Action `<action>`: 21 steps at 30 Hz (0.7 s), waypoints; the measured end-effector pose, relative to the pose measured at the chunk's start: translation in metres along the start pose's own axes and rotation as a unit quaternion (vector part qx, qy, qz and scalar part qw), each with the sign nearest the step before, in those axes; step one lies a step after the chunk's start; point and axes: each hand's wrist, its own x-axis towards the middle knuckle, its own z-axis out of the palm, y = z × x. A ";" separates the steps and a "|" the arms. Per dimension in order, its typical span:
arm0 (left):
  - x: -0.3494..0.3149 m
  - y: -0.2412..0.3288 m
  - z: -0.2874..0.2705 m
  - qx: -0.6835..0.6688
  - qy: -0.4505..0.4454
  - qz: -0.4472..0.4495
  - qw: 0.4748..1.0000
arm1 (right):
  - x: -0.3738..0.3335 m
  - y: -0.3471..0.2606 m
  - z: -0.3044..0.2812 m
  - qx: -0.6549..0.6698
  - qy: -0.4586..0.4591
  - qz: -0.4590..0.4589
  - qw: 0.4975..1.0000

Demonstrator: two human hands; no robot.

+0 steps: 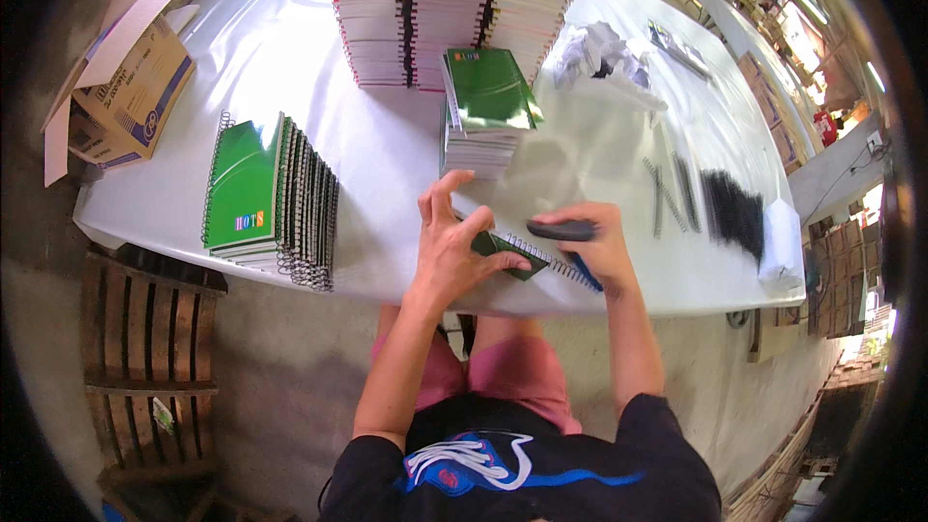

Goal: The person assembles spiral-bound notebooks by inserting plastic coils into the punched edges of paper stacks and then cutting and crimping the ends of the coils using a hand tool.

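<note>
A small green notebook (522,261) stands near the table's front edge, with a dark wire coil (561,264) running along it and out past its right end. My left hand (447,249) grips the notebook, thumb on the near side and fingers over the far side. Closed round a hand tool with black and blue handles (564,230), apparently pliers, is my right hand (604,249), beside the coil's right end. The tool's jaws are hard to make out. Just beyond my hands lies a stack of green-covered books (488,92).
Coil-bound green notebooks (246,184) are piled at the left. Tall stacks of pages (372,14) rise at the back. Loose coils (667,198) and a dark coil heap (732,211) lie right, below crumpled plastic (601,58). An open carton (130,97) stands far left, above a wooden bench (150,358).
</note>
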 end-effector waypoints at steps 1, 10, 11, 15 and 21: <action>-0.002 -0.002 0.001 -0.005 0.010 -0.002 1.000 | -0.009 0.001 0.007 0.230 0.007 -0.010 0.973; 0.002 -0.023 0.014 -0.156 0.040 -0.044 0.986 | 0.011 -0.004 0.015 0.010 -0.029 -0.032 0.999; 0.002 -0.022 0.014 -0.152 0.036 -0.039 0.987 | 0.015 0.002 0.012 -0.058 -0.012 -0.006 0.998; -0.003 -0.034 0.021 -0.195 0.028 -0.058 0.979 | 0.015 -0.019 0.017 0.038 -0.034 -0.038 0.998; -0.004 -0.037 0.027 -0.229 0.005 -0.086 0.970 | 0.023 -0.026 0.022 0.184 -0.064 -0.035 0.980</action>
